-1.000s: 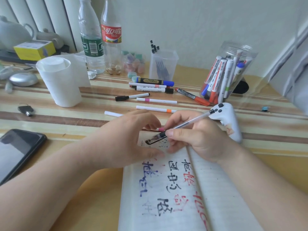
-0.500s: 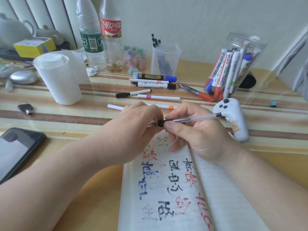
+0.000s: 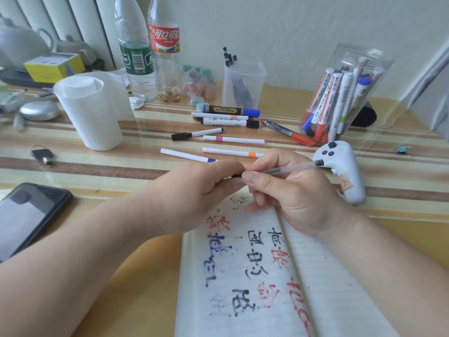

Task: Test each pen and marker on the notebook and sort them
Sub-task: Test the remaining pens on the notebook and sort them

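Observation:
An open notebook (image 3: 267, 276) with red, blue and black test writing lies in front of me. Above its top edge my right hand (image 3: 289, 190) pinches a clear gel pen (image 3: 291, 168) held almost level. My left hand (image 3: 194, 190) curls round the pen's black tip end, which its fingers hide; I cannot tell if a cap is on it. Several markers (image 3: 230, 122) and thin white pens (image 3: 233, 139) lie loose on the table behind. A clear jar (image 3: 349, 93) on the right holds several markers. A clear cup (image 3: 243, 86) holds black pens.
A white game controller (image 3: 340, 166) lies right of my hands. A black phone (image 3: 26, 215) sits at the left edge. A paper roll (image 3: 90, 113), two bottles (image 3: 150, 52), a key fob (image 3: 43, 155), a yellow box (image 3: 53, 66) and teapots crowd the back left.
The pen has risen off the notebook page and turned level. My left hand has closed over its tip end. The view has shifted a little closer.

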The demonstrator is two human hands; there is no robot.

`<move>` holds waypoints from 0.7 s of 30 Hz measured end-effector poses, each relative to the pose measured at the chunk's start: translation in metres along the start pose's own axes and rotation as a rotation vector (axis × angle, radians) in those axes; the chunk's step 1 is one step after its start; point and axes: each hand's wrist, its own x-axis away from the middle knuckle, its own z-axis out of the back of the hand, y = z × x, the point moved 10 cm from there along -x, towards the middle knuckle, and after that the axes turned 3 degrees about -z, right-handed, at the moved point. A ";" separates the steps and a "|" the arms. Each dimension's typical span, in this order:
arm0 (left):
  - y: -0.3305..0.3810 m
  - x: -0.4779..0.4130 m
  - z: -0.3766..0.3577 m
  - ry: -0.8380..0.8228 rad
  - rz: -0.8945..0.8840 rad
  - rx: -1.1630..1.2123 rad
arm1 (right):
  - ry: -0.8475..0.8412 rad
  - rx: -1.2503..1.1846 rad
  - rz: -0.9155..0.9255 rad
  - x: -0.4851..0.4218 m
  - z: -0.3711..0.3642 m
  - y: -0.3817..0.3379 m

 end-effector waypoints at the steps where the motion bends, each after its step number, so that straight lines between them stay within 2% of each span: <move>1: -0.003 0.000 0.000 -0.010 0.012 0.010 | 0.003 -0.011 -0.009 0.000 0.001 0.000; 6: -0.016 0.009 -0.002 -0.147 0.065 -0.046 | 0.038 -0.083 -0.081 -0.002 0.013 0.004; 11: -0.013 0.010 -0.022 -0.308 0.066 -0.216 | -0.010 0.152 -0.088 0.000 0.012 0.004; 18: -0.014 0.009 -0.024 -0.329 0.113 -0.254 | -0.115 0.377 -0.144 0.008 0.006 0.000; 21: -0.016 0.009 -0.023 -0.324 0.115 -0.259 | -0.087 0.435 -0.158 0.006 0.006 0.004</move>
